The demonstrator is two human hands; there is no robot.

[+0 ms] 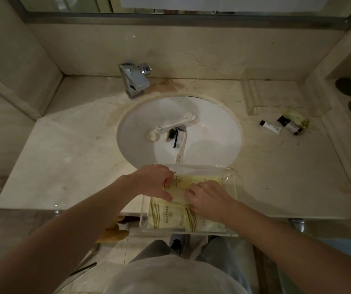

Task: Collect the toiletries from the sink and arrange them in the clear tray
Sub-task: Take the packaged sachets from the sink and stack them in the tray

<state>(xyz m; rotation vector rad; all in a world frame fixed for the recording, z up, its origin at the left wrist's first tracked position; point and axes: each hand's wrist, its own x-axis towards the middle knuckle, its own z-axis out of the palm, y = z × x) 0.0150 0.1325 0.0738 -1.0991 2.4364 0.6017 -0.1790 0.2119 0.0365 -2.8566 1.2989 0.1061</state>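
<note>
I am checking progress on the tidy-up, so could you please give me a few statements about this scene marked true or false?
1. Both hands, left hand and right hand, are at the clear plastic tray. True.
2. The white round sink basin is empty. False: a white wrapped toothbrush packet and other small items lie in it.
3. The tray holds cream paper packets with green stripes. True.
4. The small white tube with a black cap lies inside the tray. False: it lies on the beige stone counter, right of the basin.
</note>
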